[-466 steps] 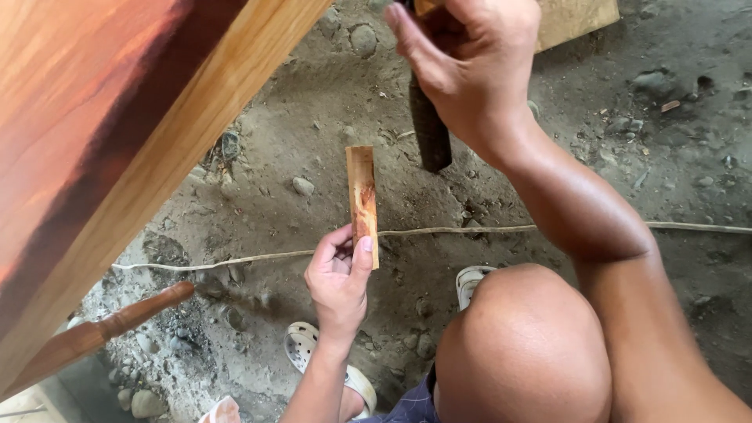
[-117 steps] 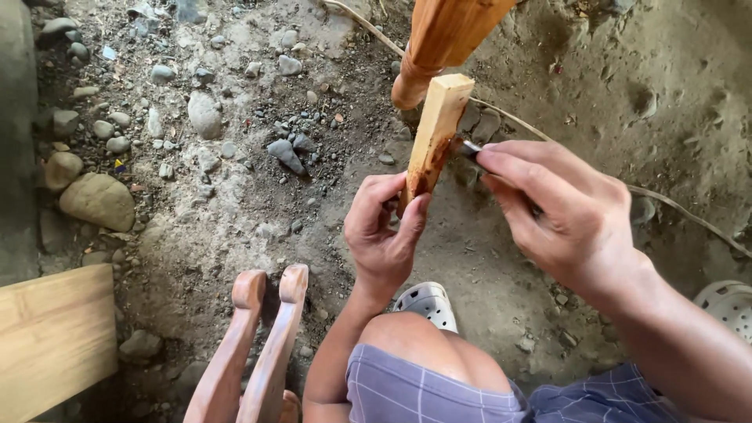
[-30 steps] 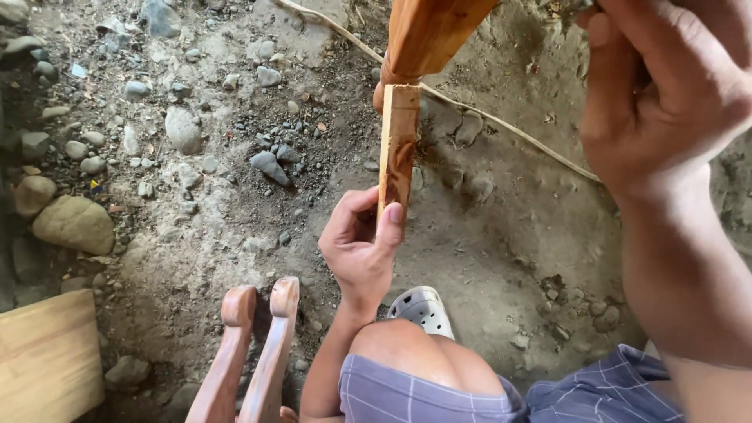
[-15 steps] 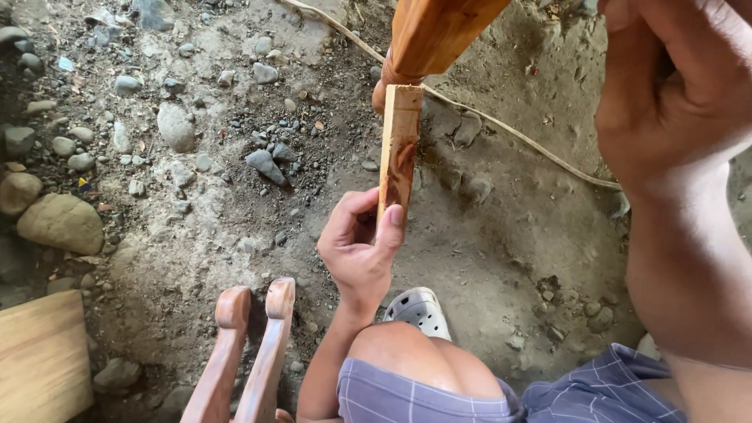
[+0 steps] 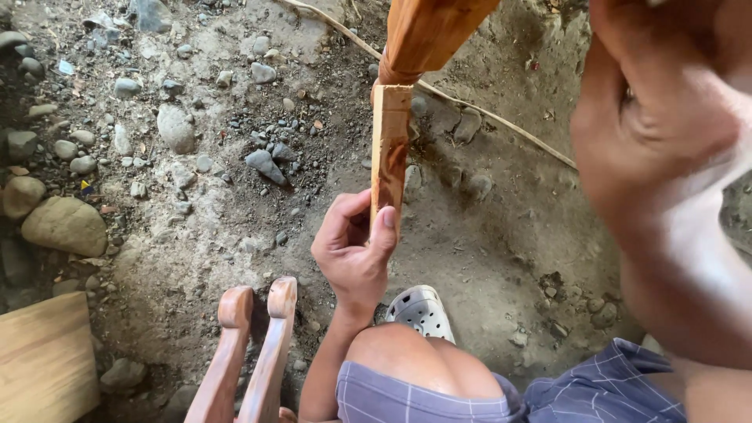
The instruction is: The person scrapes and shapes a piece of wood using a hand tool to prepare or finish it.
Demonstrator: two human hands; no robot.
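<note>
My left hand grips the lower end of a narrow wooden slat and holds it upright on the dirt ground, thumb pressed on its front face. The slat's top meets a thick reddish wooden leg that comes in from the top edge. My right hand is raised close to the camera at the upper right, blurred and curled into a fist well above the slat. Only a dark sliver shows between its fingers; the dark tool seen earlier is otherwise hidden.
Two rounded wooden pieces stick up at the bottom centre beside my knee and a grey sandal. A pale plank lies bottom left. Stones litter the left. A thin cord crosses the dirt.
My right hand has lifted higher and nearer the camera and is now blurred. My left hand and the slat have stayed in place.
</note>
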